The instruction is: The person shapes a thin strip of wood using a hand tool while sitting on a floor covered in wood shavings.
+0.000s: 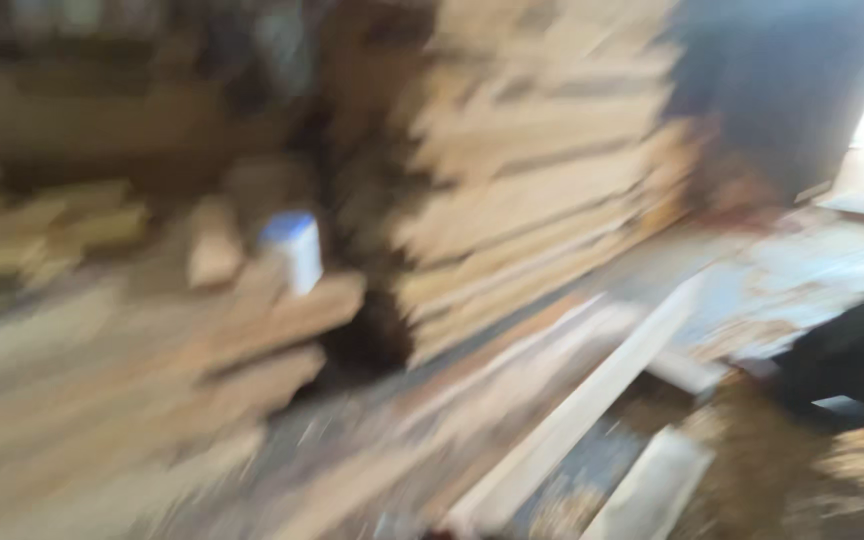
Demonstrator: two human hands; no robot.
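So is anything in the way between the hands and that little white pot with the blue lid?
Cannot tell: no hand shows in this blurred view. The white container with a blue lid sits on stacked wooden boards, beside a taller board stack.

My view heavily motion-blurred, whole frame smeared, no edge sharp. Light warm, moderate. Strong daylight enters at top right, blown out to white glare. Stacked boards (542, 190) lit on faces, dark gaps between them. Deep shadow at upper right corner and behind stack. White container (294, 250) just a soft blob.
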